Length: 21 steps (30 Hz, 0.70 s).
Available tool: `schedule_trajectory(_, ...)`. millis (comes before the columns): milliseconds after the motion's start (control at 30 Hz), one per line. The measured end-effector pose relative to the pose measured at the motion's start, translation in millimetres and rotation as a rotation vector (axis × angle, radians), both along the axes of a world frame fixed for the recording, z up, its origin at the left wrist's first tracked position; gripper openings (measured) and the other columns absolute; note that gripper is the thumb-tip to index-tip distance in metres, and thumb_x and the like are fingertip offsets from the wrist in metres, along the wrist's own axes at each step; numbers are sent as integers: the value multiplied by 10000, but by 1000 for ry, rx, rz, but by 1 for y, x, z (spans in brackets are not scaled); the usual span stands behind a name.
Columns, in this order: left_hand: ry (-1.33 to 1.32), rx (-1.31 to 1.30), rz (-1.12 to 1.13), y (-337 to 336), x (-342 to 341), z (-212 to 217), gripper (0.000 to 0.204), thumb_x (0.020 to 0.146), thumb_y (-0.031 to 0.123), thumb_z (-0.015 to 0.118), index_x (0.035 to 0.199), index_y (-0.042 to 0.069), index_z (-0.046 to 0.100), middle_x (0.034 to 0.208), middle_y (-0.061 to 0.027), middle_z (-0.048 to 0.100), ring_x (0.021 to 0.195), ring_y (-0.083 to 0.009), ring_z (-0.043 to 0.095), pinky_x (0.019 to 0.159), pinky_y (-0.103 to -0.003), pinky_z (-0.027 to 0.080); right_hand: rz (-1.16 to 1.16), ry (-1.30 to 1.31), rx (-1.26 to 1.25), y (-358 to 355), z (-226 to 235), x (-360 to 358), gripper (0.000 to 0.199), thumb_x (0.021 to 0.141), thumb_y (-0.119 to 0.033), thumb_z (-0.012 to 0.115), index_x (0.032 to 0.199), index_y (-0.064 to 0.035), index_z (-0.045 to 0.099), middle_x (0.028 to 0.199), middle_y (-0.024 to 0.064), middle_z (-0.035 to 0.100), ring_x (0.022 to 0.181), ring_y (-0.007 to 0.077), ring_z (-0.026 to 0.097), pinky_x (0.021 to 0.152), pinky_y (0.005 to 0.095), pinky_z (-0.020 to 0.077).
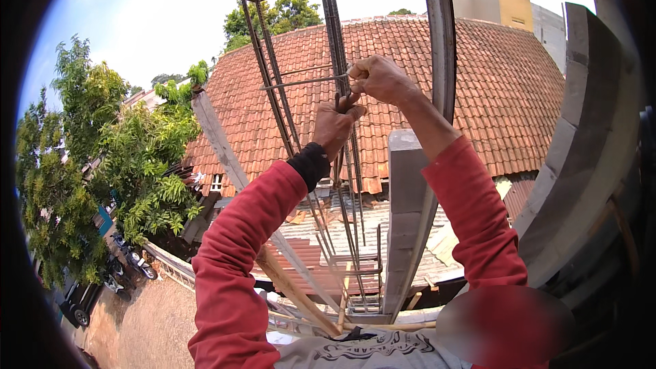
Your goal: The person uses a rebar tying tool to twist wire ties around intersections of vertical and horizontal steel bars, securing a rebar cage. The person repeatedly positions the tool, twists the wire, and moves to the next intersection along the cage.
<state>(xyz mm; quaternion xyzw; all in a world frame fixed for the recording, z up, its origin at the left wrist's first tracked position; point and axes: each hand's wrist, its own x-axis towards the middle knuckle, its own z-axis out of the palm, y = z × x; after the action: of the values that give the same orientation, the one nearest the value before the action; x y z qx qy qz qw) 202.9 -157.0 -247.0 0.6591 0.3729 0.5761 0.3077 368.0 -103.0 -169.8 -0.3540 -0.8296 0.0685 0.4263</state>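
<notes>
In front of me stands a column cage of ribbed steel bars, tied round with square stirrups. My left hand, with a black band at the wrist, is closed beside the bars just under a stirrup. A dark metal tool, which looks like pincers, sticks out of its fist; much of it is hidden by the fingers. Higher and to the right, my right hand is pinched closed at the stirrup's corner. Whatever lies between its fingertips is too small to make out.
Right of the cage rise a grey block pier and an upright metal channel. A slanting timber crosses at left. Beyond spreads a tiled roof, with corrugated sheets below. A curved block wall stands far right.
</notes>
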Motion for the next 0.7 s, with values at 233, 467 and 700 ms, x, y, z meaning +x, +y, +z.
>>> schedule_trajectory(233, 19, -13, 39, 2, -36, -5, 192, 1005, 66, 694, 1175, 51, 782, 781, 45, 658, 584, -21, 465, 513, -214, 366, -89, -117, 322, 12, -4, -2, 170, 868, -168, 804, 880, -22, 717, 820, 127, 702, 777, 285, 691, 724, 443, 538)
schedule_trajectory(467, -169, 25, 9, 47, -65, 6, 213, 1062, 110, 610, 1221, 43, 736, 1084, -21, 752, 616, -38, 488, 526, -226, 405, -224, -112, 493, 24, -22, -19, 285, 917, -265, 779, 828, -41, 627, 793, 151, 688, 764, 342, 701, 671, 490, 527)
schedule_trajectory(700, -277, -5, -361, 60, -69, 1, 546, 1074, 92, 566, 1601, 68, 427, 1558, -140, 528, 774, -94, 591, 711, -274, 494, -288, 66, 472, 40, -39, -41, 240, 928, -251, 739, 821, -40, 700, 793, 176, 701, 746, 367, 705, 676, 490, 528)
